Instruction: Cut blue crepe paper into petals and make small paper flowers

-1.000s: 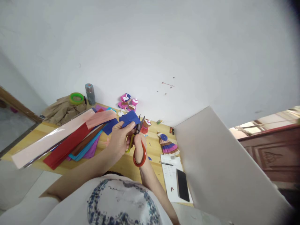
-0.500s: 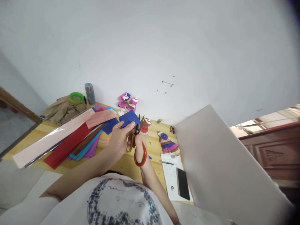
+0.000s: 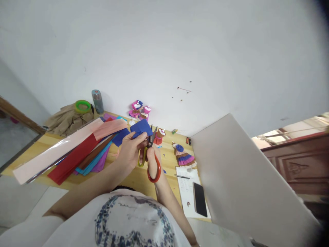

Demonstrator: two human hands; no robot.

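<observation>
Pinched between the thumb and fingers of my left hand (image 3: 130,147) is a piece of blue crepe paper (image 3: 141,127), raised above the table. My right hand (image 3: 153,156) grips a pair of scissors (image 3: 154,171) with one red and one yellow handle loop. The dark blades point up and stand slightly apart, right beside the paper's right edge. Both hands are close together, and some right-hand fingers are hidden behind the scissors and my left hand. Just past the blades stands a small paper figure (image 3: 158,137) in red and brown.
Colored crepe paper strips (image 3: 74,157) lie stacked on the wooden table (image 3: 141,178) at left. Cloth with a green tape roll (image 3: 82,106) and a flask (image 3: 97,102) stand behind. At right are a ruffled paper dress (image 3: 183,156), a phone (image 3: 199,199) on paper, and a white panel (image 3: 231,171).
The view has shifted very slightly. My hands, the blue paper and the scissors keep nearly the same pose.
</observation>
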